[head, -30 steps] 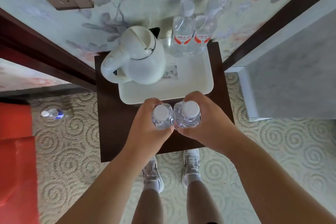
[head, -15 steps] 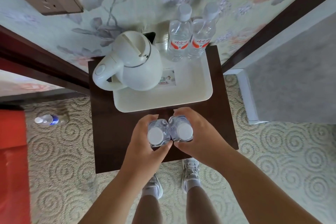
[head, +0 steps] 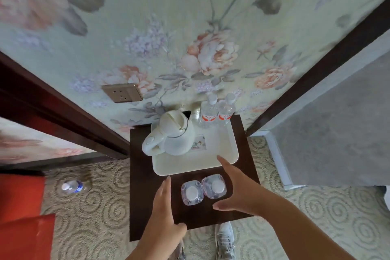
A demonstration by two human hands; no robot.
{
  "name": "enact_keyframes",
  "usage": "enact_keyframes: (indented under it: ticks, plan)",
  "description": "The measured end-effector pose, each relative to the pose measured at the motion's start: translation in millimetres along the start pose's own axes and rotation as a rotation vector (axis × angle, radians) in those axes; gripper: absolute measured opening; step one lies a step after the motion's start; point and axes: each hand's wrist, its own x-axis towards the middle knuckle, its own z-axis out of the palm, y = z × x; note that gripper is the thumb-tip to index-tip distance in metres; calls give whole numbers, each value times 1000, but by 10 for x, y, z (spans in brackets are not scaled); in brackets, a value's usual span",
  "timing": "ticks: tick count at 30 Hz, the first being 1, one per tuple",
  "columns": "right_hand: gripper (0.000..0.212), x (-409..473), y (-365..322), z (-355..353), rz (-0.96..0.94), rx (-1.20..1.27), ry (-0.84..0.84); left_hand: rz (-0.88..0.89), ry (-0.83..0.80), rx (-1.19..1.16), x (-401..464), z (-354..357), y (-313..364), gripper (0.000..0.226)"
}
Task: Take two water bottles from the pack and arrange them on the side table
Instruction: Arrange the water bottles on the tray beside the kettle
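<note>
Two clear water bottles with white caps stand upright and side by side on the dark brown side table point(head: 145, 200), in front of the tray: the left bottle point(head: 192, 192) and the right bottle point(head: 214, 186). My left hand point(head: 163, 215) hovers open just left of them, fingers straight, apart from the bottles. To their right my right hand point(head: 237, 188) is open in a wide curve around the right bottle without touching it.
A cream tray point(head: 211, 160) at the table's back carries a white kettle point(head: 171, 139) and two more red-labelled bottles point(head: 217, 112). Another bottle point(head: 71, 187) lies on the patterned carpet at left. Red furniture point(head: 21, 217) sits lower left; a grey wall point(head: 337, 133) rises on the right.
Both hands have let go of the two bottles, which now stand on the table. The hands opened and drew apart. The camera has tilted up, showing more wall.
</note>
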Motion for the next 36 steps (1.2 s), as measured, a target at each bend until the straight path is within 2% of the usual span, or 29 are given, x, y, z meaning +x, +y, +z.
enact_keyframes:
  ticks: [2,4,7,9,12,15,19,22,28,32,36]
  plan:
    - [117,-117,-159,-181,17,-4,70,-8,86,-65,-77,-252,87,105]
    - [94,-134,-310,-406,31,-30,179,-13,213,-104,-52,-513,216,81]
    - [69,8,-624,-867,52,-69,401,81,319,-5,173,-819,713,46]
    - [61,183,-813,-1159,69,-163,493,159,352,119,432,-871,1161,36]
    - [58,519,-985,-1468,103,-277,537,262,402,298,930,-768,1817,31]
    - [56,898,-1015,-1619,100,-479,528,316,397,482,1444,-582,2234,40]
    - [48,1295,-893,-1664,68,-675,456,327,313,713,1966,-297,2416,55]
    - [36,1462,-749,-1658,63,-747,402,306,285,814,2208,-154,2388,44]
    - [31,1565,-692,-1601,38,-758,351,336,315,914,2354,-83,2258,37]
    - [21,1366,-783,-1641,-17,-705,391,343,360,857,2198,-131,2269,31]
    - [12,901,-1076,-1686,-79,-658,456,372,393,744,1686,-343,2376,20]
